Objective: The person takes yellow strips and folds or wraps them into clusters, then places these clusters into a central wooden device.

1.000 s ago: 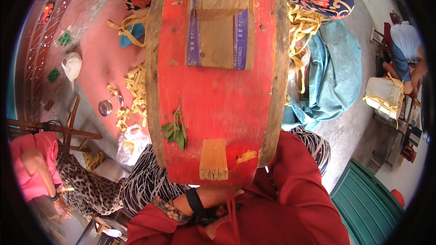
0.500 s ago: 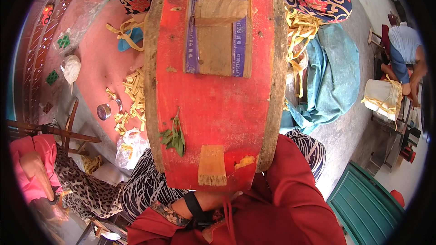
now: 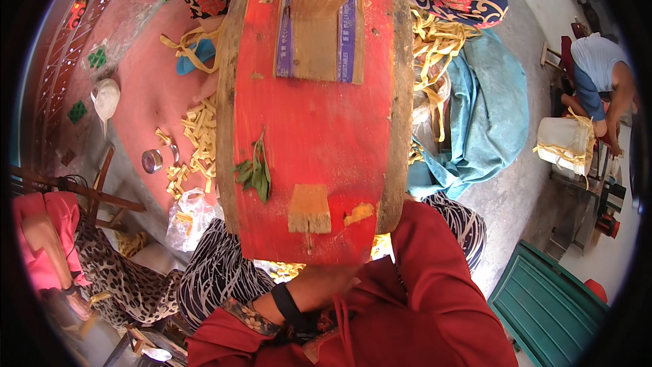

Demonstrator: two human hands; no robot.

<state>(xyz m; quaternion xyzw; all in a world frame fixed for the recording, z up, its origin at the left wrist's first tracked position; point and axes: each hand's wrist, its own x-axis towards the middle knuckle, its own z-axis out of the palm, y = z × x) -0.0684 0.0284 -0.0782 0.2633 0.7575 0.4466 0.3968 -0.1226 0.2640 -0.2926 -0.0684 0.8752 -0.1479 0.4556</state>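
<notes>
Head view: a big red-painted wooden board [image 3: 316, 129], rounded at its sides with worn bare-wood edges, filled the middle of the picture, lying over the person's lap. The left hand [image 3: 324, 284] sat at its near edge, fingers curled under the rim and gripping it; a black wristband circled that wrist. The right hand was hidden beneath the red sleeve [image 3: 435, 285], so its fingers could not be told. The step looked like steadying or shifting the board, which would call for a firm two-sided hold. A small wooden block [image 3: 309, 208] and green leaves [image 3: 255, 173] lay on the paint; pale yellow strips [image 3: 197, 139] littered the floor.
</notes>
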